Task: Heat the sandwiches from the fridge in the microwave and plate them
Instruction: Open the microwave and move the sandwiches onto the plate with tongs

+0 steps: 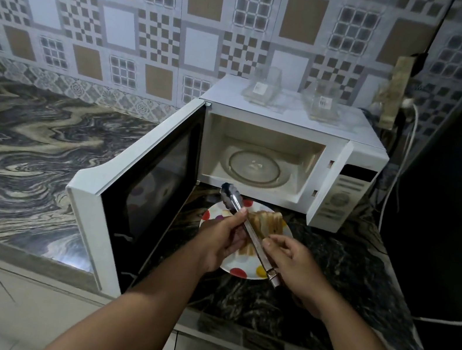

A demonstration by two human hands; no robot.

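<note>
1 microwave (288,160), door open | 1 plate (240,272) | sandwiches (269,223), count unclear | 1 tongs (235,203), gripped by left hand (220,239) and right hand (294,263) | 2 clear containers (264,89)

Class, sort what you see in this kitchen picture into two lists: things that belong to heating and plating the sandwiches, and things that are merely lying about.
Part of the job:
- microwave, door open
- sandwiches
- spotted plate
- tongs, held by left hand and right hand

Lying about:
- two clear containers on top of the microwave
- white cable
- worktop
</note>
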